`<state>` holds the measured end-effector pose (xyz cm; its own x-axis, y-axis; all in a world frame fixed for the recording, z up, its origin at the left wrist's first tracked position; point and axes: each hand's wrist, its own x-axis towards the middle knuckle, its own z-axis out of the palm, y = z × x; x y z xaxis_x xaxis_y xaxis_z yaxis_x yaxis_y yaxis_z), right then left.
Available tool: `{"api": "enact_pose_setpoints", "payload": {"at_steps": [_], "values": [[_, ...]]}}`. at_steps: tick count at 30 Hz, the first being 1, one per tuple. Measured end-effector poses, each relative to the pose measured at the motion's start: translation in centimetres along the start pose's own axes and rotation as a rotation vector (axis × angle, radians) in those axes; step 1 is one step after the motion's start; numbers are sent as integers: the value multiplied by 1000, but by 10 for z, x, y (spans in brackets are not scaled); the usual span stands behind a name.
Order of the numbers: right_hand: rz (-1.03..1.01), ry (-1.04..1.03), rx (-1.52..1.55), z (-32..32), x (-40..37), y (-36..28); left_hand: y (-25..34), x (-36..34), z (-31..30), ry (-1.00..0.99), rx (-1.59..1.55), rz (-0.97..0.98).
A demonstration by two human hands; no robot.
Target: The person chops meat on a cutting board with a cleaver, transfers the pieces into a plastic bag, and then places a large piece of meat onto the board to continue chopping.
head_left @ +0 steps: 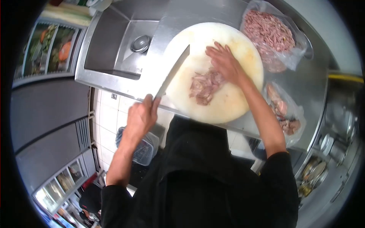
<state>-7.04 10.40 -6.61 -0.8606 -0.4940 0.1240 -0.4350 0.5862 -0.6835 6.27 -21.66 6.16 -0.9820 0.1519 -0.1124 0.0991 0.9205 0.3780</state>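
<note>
Meat (204,86) lies under the flat, spread right hand (224,62); the left hand (141,116), grip tight, holds the knife (173,72).

The left hand (140,116) gripped a knife (173,72) at nine o'clock of the meat (203,87); the right hand (224,62) lay flat on it, on the cutting board (228,104).

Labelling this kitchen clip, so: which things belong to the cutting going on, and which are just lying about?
In the job: knife in the left hand; meat pile under the right hand; cutting board; probably the bag of chopped meat and the bag of meat pieces beside it.
Lying about: sink; basket on the floor.
</note>
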Motion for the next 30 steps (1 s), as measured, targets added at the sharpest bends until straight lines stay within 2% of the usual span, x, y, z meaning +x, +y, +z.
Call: {"api": "enact_pose_setpoints", "payload": {"at_steps": [1,4,7,10,16,24,27,30], "values": [[-15,-30,51,2,-4,-8,6,-13,3,-40,-62,-90],[-64,-88,152,3,-27,-38,26,-44,20,-34,-97,-197],[-1,62,124,26,-49,-54,53,-60,37,-25,-173,-284],[31,310,-35,50,-60,-75,80,-67,53,-13,-158,-215],[128,368,-131,63,-61,-95,105,-61,59,-10,-148,-274],[35,445,-243,73,-61,-85,93,8,30,23,-194,-304],[27,483,-215,74,-60,-83,104,36,15,-88,-299,-353],[20,486,-172,71,-61,-85,114,46,15,-97,-216,-345]]}}
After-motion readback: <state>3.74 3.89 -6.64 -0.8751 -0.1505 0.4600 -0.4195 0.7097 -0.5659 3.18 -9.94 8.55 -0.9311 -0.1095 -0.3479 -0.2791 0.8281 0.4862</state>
